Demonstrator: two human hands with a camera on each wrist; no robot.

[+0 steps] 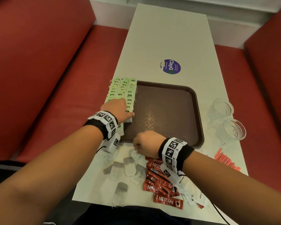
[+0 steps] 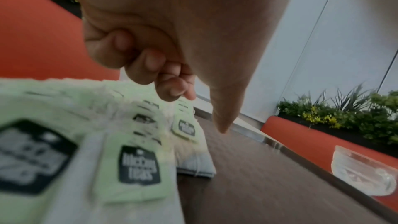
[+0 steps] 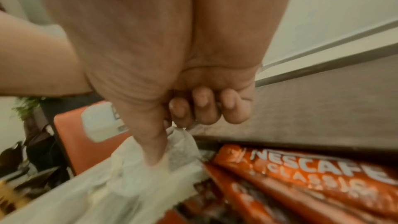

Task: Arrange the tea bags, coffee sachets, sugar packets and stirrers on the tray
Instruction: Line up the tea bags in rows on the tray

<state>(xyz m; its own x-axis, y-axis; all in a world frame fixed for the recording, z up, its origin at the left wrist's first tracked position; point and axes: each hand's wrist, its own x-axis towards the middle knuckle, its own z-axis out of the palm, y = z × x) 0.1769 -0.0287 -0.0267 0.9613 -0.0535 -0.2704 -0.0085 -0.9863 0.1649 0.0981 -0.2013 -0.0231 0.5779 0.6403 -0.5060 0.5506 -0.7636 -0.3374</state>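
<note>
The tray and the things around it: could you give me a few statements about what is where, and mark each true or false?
1. Green-tagged tea bags lie in rows along the tray's left side. True.
2. The Nescafe coffee sachets are already on the tray. False: they lie on the table, in front of the tray.
3. The right hand pinches a tea bag. True.
4. The red stirrers stand in a glass. False: they lie flat on the table.
5. Two glasses sit right of the tray. True.
</note>
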